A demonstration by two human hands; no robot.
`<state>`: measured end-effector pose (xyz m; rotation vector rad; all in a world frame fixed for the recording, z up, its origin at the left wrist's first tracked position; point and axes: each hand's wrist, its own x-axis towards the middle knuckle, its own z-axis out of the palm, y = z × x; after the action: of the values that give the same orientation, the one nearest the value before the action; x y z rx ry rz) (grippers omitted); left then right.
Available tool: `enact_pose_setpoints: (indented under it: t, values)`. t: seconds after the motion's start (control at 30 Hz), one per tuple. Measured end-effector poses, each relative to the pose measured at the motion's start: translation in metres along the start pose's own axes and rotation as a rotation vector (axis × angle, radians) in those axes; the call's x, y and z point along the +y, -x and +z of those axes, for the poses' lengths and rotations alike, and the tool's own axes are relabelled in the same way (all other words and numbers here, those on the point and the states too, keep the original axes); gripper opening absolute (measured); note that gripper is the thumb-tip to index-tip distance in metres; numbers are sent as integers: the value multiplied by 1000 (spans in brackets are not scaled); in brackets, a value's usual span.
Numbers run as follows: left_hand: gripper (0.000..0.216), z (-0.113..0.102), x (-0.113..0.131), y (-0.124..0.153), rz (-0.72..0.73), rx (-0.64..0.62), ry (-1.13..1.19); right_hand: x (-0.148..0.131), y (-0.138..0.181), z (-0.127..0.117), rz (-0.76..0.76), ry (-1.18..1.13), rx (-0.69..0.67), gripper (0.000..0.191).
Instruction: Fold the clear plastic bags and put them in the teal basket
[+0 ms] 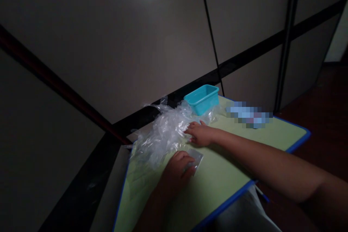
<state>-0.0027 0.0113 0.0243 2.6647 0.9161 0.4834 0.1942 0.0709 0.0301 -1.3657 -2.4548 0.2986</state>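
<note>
A loose heap of clear plastic bags lies crumpled on the yellow-green tabletop. My right hand reaches to the heap's right edge, its fingers and thumb apart and close against the plastic. Nearer to me, my left hand rests low on the table with its fingers curled over a small flat greyish, shiny packet. Part of that packet is hidden under the fingers, and what is in it cannot be made out.
Behind the heap stands a turquoise plastic basket near the table's back edge. A pixelated bluish item lies at the right. The tabletop has a blue rim. Large grey panels rise behind the table; the floor is dark reddish.
</note>
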Motion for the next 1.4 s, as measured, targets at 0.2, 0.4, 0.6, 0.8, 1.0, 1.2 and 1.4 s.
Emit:
enact_pose_setpoints:
  t: [0.2,0.4,0.6,0.8,1.0,1.2,1.4]
  values:
    - [20,-4,-8,2,-75,23,-13,-1,-4,-18,241,-341,-165,18]
    - [21,0,-8,1,-94,-37,32,-4,-4,-21,429,-916,-373,11]
    - [31,-1,-5,2,-114,-102,33,3,-7,-14,498,-921,-456,11]
    - [45,8,-7,-1,-83,-86,-98,4,-8,-4,496,-677,-638,21]
    - [47,13,-7,-3,-58,-53,-164,0,-4,-8,450,-578,-696,19]
    - [19,10,3,-6,-103,87,-130,0,-1,-13,397,-497,-728,14]
    - [15,7,11,-4,-50,126,-70,10,7,-29,232,-550,-877,22]
